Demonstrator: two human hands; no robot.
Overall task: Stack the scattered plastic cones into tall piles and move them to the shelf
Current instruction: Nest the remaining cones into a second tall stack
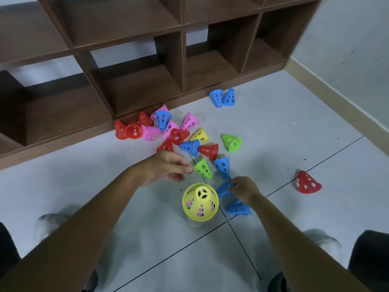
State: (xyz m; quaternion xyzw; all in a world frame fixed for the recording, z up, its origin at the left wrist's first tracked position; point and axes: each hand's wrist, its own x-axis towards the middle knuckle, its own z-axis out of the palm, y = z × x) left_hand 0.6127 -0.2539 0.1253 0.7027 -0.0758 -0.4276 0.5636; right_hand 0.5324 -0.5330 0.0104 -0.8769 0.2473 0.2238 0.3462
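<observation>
Your left hand [168,167] sat mid-frame, fingers loosely curled and part open, holding nothing, fingertips just beside a green cone [203,167]. Your right hand [245,189] was just right of centre, pinched on a blue cone [223,189] by its edge. One more blue cone [239,208] lay below that hand, partly hidden by the wrist.

A stack [200,202] stood below centre with a yellow cone on top; pink and blue showed through its holes, count inside can't be told.

Loose cones on the floor [294,127], as counted:
- red: about 7. Six sat in the main cluster [168,131] above your hands, one lone red cone [307,183] at the right edge.
- blue: 7, including the held one and a pair [223,98] at the shelf base, upper centre.
- pink: 4, all in the cluster.
- green: 2, the second [232,142] lay on its side right of the cluster.
- yellow: 1 loose [201,135], plus the stack top.

The cluster overlaps, so red and pink counts are approximate.

The shelf [147,60] filled the upper frame, no cones in its visible compartments.
</observation>
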